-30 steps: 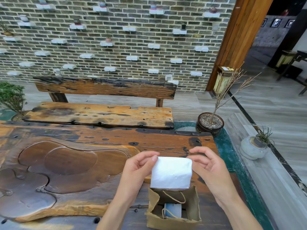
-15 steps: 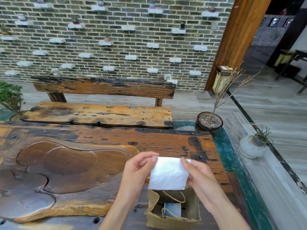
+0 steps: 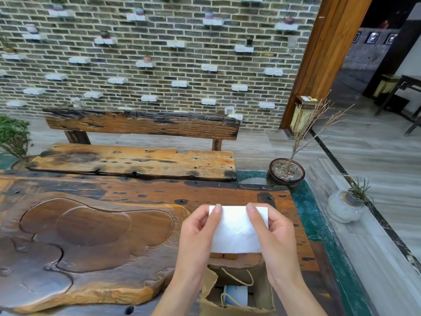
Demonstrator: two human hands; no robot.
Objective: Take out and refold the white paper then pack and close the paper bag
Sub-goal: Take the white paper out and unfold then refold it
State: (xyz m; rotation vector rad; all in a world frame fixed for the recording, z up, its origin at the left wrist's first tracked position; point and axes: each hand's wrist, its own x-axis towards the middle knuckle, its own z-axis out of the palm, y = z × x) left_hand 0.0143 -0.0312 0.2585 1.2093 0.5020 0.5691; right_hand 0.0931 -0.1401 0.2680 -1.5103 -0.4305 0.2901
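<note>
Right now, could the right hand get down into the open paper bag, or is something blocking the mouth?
Probably yes. The paper bag stands open right below the right hand, its mouth uncovered. But that hand and the left hand both pinch the white paper, and a rope handle droops across the opening.

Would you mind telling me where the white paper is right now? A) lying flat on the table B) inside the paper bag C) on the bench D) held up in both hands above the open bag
D: both hands, left and right, pinch the white paper above the open paper bag.
</note>
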